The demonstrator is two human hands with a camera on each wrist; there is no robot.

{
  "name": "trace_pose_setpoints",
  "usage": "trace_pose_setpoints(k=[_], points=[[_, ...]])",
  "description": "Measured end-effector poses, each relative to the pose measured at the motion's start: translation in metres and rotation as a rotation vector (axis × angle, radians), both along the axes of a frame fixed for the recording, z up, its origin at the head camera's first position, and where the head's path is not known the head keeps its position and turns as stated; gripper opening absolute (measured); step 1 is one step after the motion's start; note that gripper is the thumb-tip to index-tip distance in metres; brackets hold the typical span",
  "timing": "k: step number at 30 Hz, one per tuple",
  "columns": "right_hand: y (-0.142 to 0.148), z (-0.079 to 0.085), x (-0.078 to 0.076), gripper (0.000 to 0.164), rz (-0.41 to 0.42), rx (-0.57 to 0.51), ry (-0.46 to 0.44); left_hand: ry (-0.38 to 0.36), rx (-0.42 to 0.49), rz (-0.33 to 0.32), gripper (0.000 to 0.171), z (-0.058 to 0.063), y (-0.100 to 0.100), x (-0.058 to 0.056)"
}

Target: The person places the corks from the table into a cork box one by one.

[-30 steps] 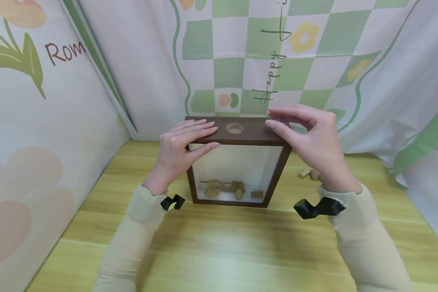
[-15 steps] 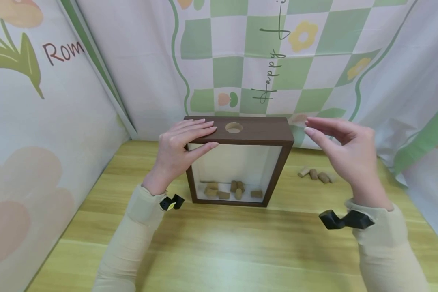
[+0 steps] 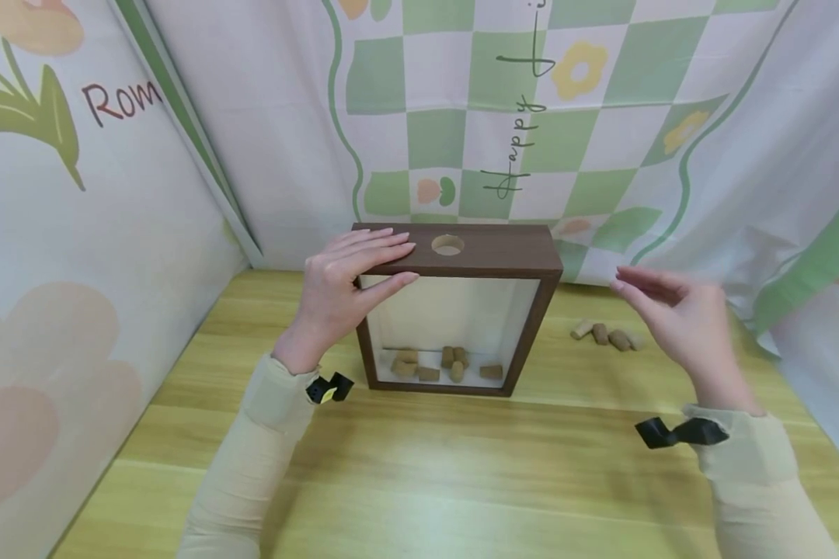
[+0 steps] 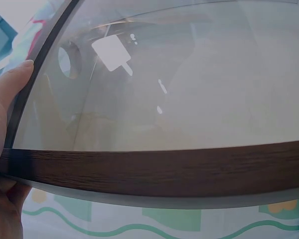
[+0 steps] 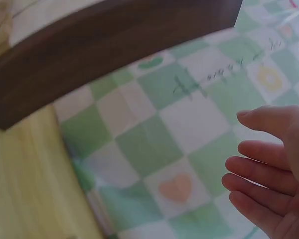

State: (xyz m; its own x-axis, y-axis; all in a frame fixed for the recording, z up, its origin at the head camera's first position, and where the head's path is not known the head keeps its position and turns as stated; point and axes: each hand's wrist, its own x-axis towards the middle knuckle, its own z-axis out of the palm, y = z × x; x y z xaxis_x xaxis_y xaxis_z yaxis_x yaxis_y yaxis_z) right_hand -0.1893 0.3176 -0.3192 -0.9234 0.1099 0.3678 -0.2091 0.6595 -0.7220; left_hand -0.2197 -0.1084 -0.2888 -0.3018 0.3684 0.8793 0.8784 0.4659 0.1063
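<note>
A dark brown wooden frame box [image 3: 510,250] with a clear front stands upright on the table. Its top has a round hole [image 3: 448,245], and several corks [image 3: 457,371] lie at the bottom behind the front pane. My left hand [image 3: 346,272] rests on its upper left corner, fingers laid straight over the top and thumb along the front. In the left wrist view, the thumb [image 4: 17,79] touches the frame's edge. My right hand [image 3: 685,318] is in the air right of the box, fingers extended and holding nothing. Below and left of it, several loose corks [image 3: 600,335] lie on the table.
The wood-patterned table [image 3: 419,481] extends in front of the box and to both sides. A green checked cloth [image 3: 447,140] hangs close behind the box, and a printed white cloth [image 3: 147,233] hangs at the left.
My right hand has moved away from the top right of the box, rightward and then down toward the loose corks. The left hand and the box stay in place.
</note>
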Motion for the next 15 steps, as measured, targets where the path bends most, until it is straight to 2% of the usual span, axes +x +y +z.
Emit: trace_pose_setpoints(k=[4,8,15], points=[[0.022,-0.021,-0.006,0.055,-0.055,0.095,-0.117,0.004,0.003,-0.007,0.036,-0.001,0.0,0.0],[0.042,-0.043,-0.013,0.064,-0.069,0.095,-0.205,0.005,0.002,-0.008,0.036,0.0,0.0,0.0],[0.074,-0.081,-0.025,0.062,-0.083,0.046,-0.231,-0.002,-0.001,-0.003,0.036,0.0,0.0,0.0]])
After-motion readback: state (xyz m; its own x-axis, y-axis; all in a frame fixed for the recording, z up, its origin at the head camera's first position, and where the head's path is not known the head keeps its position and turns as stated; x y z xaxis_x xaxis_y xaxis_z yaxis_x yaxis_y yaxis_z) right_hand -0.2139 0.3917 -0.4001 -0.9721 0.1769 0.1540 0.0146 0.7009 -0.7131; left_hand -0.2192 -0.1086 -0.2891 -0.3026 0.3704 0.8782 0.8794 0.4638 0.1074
